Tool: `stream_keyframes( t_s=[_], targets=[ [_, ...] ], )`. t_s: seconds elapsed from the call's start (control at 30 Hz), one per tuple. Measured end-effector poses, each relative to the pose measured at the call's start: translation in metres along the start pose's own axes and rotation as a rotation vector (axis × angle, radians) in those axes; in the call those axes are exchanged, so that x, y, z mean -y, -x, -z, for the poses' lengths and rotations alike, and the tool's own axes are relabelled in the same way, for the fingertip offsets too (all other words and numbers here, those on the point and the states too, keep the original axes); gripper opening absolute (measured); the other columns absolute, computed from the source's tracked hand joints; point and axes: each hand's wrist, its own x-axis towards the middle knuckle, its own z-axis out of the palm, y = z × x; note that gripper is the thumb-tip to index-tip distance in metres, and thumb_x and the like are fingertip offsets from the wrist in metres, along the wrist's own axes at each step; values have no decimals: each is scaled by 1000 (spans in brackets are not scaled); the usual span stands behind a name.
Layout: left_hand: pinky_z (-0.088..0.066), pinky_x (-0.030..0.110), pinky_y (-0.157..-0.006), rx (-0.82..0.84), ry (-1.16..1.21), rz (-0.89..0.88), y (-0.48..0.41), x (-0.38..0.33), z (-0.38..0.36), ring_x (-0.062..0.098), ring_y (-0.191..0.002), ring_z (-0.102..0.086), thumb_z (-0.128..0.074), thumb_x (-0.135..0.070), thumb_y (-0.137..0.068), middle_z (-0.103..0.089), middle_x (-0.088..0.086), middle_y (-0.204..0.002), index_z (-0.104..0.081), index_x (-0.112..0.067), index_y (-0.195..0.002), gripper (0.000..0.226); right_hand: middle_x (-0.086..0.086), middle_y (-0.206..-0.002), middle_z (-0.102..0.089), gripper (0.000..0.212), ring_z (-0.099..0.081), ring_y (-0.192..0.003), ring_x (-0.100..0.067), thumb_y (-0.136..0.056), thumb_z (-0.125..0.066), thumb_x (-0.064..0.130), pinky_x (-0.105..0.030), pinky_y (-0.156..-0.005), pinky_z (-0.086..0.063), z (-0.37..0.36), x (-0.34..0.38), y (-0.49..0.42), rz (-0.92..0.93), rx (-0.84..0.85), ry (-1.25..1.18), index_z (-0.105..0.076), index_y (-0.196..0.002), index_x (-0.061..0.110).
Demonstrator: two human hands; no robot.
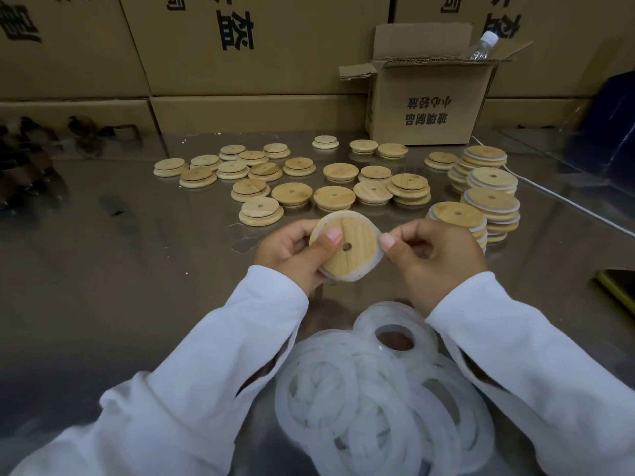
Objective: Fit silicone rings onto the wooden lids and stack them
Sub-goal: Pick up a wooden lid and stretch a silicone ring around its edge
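Head view: wooden lids [291, 193] strewn on steel table [120, 262], cartons [261, 63] behind

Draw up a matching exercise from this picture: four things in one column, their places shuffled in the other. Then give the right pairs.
Things
1. wooden lid being fitted
2. loose silicone rings
3. ringed lids
4. plastic bottle

Places
A. sticking out of the open cardboard box
B. heaped on the table, nearest the person
C. gripped by the left hand, while the right hand pinches its ring
D. stacked to the right of the bare lids

Pairs: 1-C, 2-B, 3-D, 4-A
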Motion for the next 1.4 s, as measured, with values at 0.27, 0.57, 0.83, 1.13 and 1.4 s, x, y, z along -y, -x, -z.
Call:
stream_keyframes(
  t_s=[0.27, 0.57, 0.83, 1.13, 1.4],
  targets=[
    [-59, 35, -67, -53, -6, -48, 1, 3, 1, 19, -78, -67, -62, -11, -82, -70, 1, -76, -65, -16, -78, 6, 9, -71, -65, 11, -61, -71, -6, -78, -67, 26, -16, -68, -48, -5, 1, 7, -19, -24, -226, -62, -68, 26],
    [-57, 43, -76, 25, 25, 45, 1, 5, -3, 29, -91, -66, -62, -2, -80, -69, 10, -89, -64, -16, -85, 15, 11, -69, -64, 10, -61, -67, -5, -80, -66, 22, -16, -62, -47, -11, 0, 9, -9, -159, -110, -61, -71, 22],
    [-56, 38, -76, 70, -109, 12, 0, 4, 3, 24, -83, -66, -61, -8, -83, -69, 7, -84, -65, -20, -82, 14, 13, -64, -64, 21, -58, -63, -1, -77, -69, 19, -6, -58, -43, -2, 1, 2, -24, -67, -107, -62, -60, 27],
    [-58, 28, -68, 154, -19, -15, -5, -3, 11, 12, -78, -68, -55, -5, -83, -68, 3, -86, -63, -13, -94, 16, 11, -73, -65, 17, -60, -75, -8, -79, -68, 21, -18, -69, -46, 5, 8, 4, 42, -2, -96, -63, -64, 29],
    [-58, 28, -61, 54, 2, 24, -3, 6, 7, 16, -74, -68, -62, -6, -80, -71, 2, -75, -66, -14, -81, 9, 7, -75, -66, 10, -62, -73, -12, -77, -70, 20, -27, -73, -52, -3, 5, 8, 29, 7, -153, -63, -73, 24]
  ],
)
